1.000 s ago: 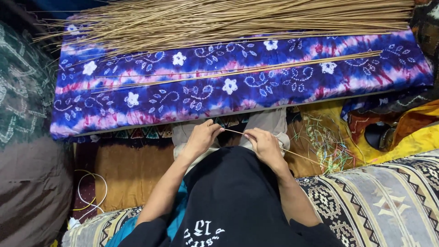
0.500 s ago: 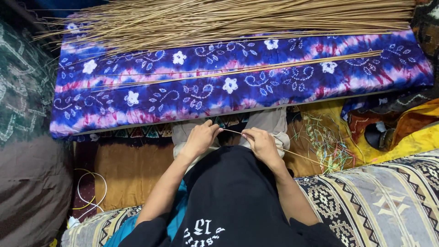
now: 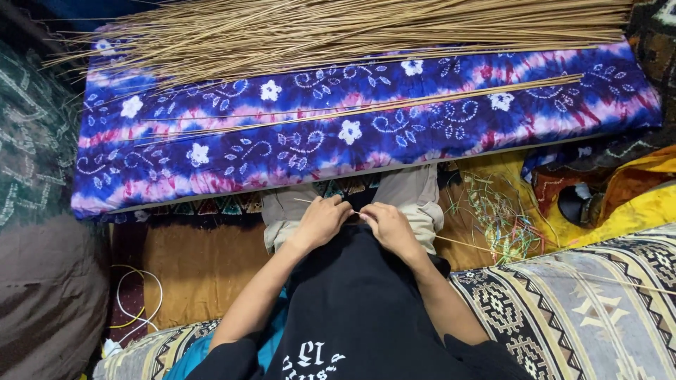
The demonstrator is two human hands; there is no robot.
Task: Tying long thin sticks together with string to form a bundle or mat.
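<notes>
My left hand and my right hand meet over my lap, fingertips almost touching. Both pinch one thin tan stick that runs from past my left fingers, under my right hand, out to the right over the patterned cushion. Beyond my knees lies a board covered in blue and pink flowered cloth. A big heap of the same thin sticks rests along its far edge, and a small bundle of sticks lies across its middle.
A tangle of green and coloured threads lies right of my knee on yellow cloth. A patterned cushion is at the lower right. White and yellow cords lie on the floor at the left, next to a dark cushion.
My hands have come together; the gap of stick between them has closed. The stick's left end now pokes out past my left fingers.
</notes>
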